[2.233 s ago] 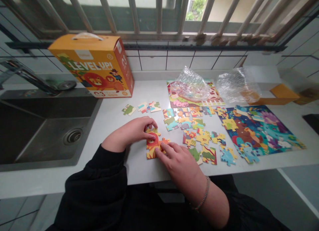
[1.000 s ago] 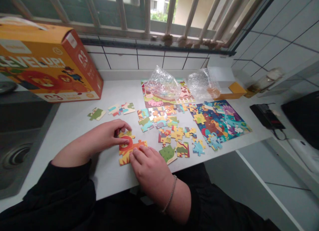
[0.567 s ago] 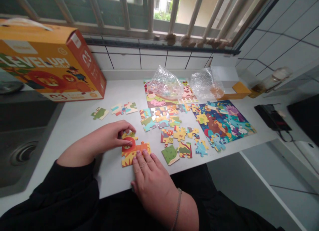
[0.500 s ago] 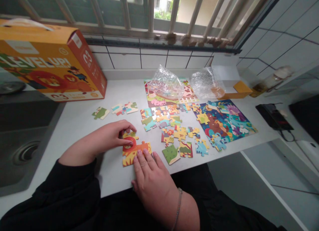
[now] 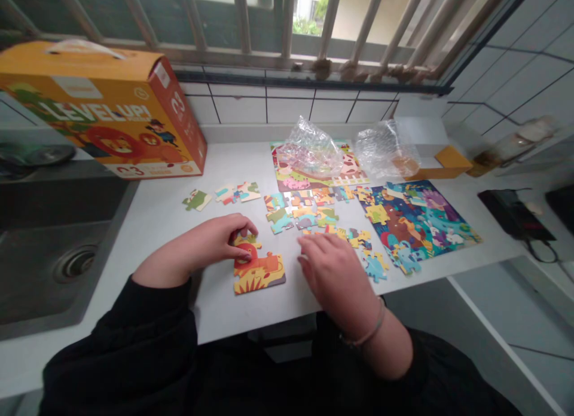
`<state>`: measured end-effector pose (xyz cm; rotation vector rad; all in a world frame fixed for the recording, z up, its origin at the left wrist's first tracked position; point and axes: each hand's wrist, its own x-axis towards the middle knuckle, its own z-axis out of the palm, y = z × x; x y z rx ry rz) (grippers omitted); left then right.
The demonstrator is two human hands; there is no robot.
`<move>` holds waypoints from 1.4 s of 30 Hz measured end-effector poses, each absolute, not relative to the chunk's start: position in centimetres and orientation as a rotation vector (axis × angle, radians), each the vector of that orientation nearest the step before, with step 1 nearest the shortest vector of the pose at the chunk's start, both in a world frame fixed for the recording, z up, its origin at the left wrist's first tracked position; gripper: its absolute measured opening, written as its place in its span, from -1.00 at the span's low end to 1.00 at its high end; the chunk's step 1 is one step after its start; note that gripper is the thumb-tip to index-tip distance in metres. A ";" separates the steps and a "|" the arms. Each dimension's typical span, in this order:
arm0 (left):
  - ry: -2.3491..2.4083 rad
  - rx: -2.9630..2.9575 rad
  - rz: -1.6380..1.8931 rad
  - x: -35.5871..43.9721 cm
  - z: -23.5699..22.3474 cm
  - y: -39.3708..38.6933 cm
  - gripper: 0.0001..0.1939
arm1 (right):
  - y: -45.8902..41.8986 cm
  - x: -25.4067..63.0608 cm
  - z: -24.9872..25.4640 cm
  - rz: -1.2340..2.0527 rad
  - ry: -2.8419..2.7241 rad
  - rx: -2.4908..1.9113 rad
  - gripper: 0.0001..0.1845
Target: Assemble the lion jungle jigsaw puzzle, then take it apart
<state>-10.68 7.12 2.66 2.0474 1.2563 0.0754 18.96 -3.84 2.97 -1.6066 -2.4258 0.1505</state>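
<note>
My left hand (image 5: 226, 239) rests over the upper left of a joined block of jigsaw puzzle pieces (image 5: 264, 272) showing an orange lion. Its thumb lies on the lion's red mane, with the curled fingers at the piece's top edge. My right hand (image 5: 338, 275), a bracelet at its wrist, hovers over loose pieces to the right. Its fingers are loosely bent, with nothing visible in them; the pieces beneath are largely hidden. Beyond that hand, a blue and yellow jigsaw piece (image 5: 375, 265) stays visible.
A dark jigsaw puzzle (image 5: 430, 225) lies at right. Behind are more loose pieces (image 5: 305, 217), a farm picture (image 5: 291, 182) under clear plastic, and an open box (image 5: 442, 165). A large orange box (image 5: 112, 111) stands left, by the sink (image 5: 58, 242).
My right hand has lifted off the lion pieces and moved right, over the loose pieces. The left hand keeps its place on the lion. The whole view has shifted slightly.
</note>
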 end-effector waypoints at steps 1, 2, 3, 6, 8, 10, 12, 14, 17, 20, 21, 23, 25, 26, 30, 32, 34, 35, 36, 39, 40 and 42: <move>1.261 2.042 0.071 -10.6 2.8 7.0 -0.53 | -2.8 20.1 3.3 0.148 -2.431 -1.708 -0.70; 1.266 2.037 0.069 -10.6 3.0 7.0 -0.53 | -1.8 21.1 3.5 0.169 -2.455 -1.767 -0.72; 1.272 2.032 0.068 -10.5 3.1 6.9 -0.53 | -1.0 21.8 3.5 0.216 -2.486 -1.780 -0.72; 1.282 2.028 0.066 -10.4 3.4 6.7 -0.53 | 0.6 23.0 3.1 0.339 -2.552 -1.738 -0.71; 1.278 2.034 0.067 -10.4 3.2 6.7 -0.54 | 1.1 23.1 2.8 0.354 -2.565 -1.726 -0.68; 1.268 2.045 0.072 -10.5 3.0 6.7 -0.54 | 1.3 23.1 2.7 0.364 -2.572 -1.731 -0.64; 1.261 2.052 0.077 -10.6 2.8 6.8 -0.53 | 1.5 23.0 2.8 0.400 -2.558 -1.765 -0.62; 1.261 2.053 0.074 -10.6 2.8 6.9 -0.53 | 1.7 23.1 2.9 0.449 -2.522 -1.805 -0.62; 1.263 2.057 0.069 -10.6 2.9 6.9 -0.54 | 2.1 23.6 2.9 0.530 -2.492 -1.756 -0.64; 1.242 2.062 0.055 -10.6 3.0 6.8 -0.53 | 2.5 24.2 2.9 0.584 -2.493 -1.616 -0.77; 1.232 2.061 0.047 -10.6 3.0 6.7 -0.53 | 2.6 24.4 3.0 0.594 -2.480 -1.576 -0.85; 1.221 2.055 0.037 -10.6 3.1 6.7 -0.53 | 2.7 24.4 3.2 0.612 -2.416 -1.536 -0.86; 1.213 2.051 0.039 -10.6 3.2 6.6 -0.54 | 2.5 24.0 3.6 0.660 -2.286 -1.570 -0.73; 1.208 2.051 0.041 -10.6 3.2 6.6 -0.54 | 2.4 23.6 3.8 0.716 -2.200 -1.596 -0.72; 1.187 2.056 0.029 -10.6 3.2 6.6 -0.54 | 1.4 20.3 4.0 1.167 -1.853 -1.510 -0.78; 1.193 2.054 0.014 -10.5 3.3 6.5 -0.54 | 1.0 18.4 3.6 1.305 -1.797 -1.429 -0.66; 1.212 2.036 0.011 -10.4 3.5 6.4 -0.51 | 0.8 16.9 3.1 1.289 -1.835 -1.439 -0.68; 1.224 2.022 0.015 -10.4 3.6 6.4 -0.49 | 0.8 16.3 2.8 1.242 -1.867 -1.472 -0.70; 1.234 2.008 0.023 -10.3 3.7 6.3 -0.47 | 0.9 15.8 2.5 1.186 -1.890 -1.515 -0.72; 1.246 1.987 0.039 -10.2 3.9 6.1 -0.44 | 0.9 15.0 1.6 1.052 -1.906 -1.645 -0.76; 1.246 1.985 0.038 -10.1 3.9 6.1 -0.44 | 0.9 14.9 1.3 1.014 -1.904 -1.679 -0.79; 1.238 1.988 0.033 -10.1 3.9 6.1 -0.46 | 0.7 14.6 1.0 0.924 -1.913 -1.724 -0.84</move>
